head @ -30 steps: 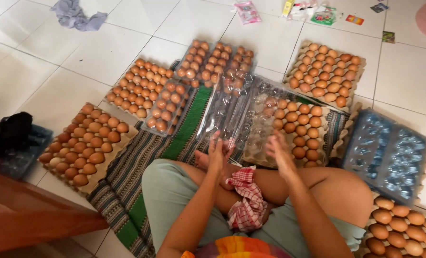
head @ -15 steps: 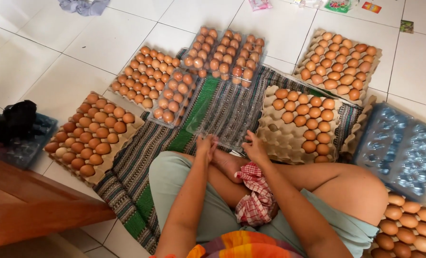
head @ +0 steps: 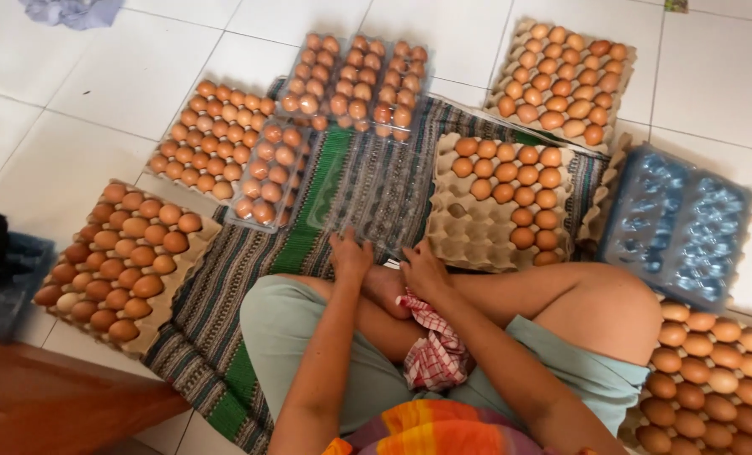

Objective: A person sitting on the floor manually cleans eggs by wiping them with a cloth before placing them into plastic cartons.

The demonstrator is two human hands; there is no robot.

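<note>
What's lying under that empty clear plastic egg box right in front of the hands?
Under the clear egg box the striped green and dark woven mat shows through. Both hands, left and right, rest at its near edge, hiding that strip.

Both forearms are extended forward and downward from the bottom edge of the view, converging toward the crossed legs, on which the person is seated with the knees spread outward. The left hand [head: 350, 255] is held palm down with the fingers [head: 342, 240] loosely spread and pointed forward, just ahead of the shins. The right hand [head: 422, 270] is positioned just beside it, palm down with the fingers [head: 409, 254] slightly curled, and the two hands are kept close together without being seen to touch; nothing can be seen gripped in either hand.
</note>
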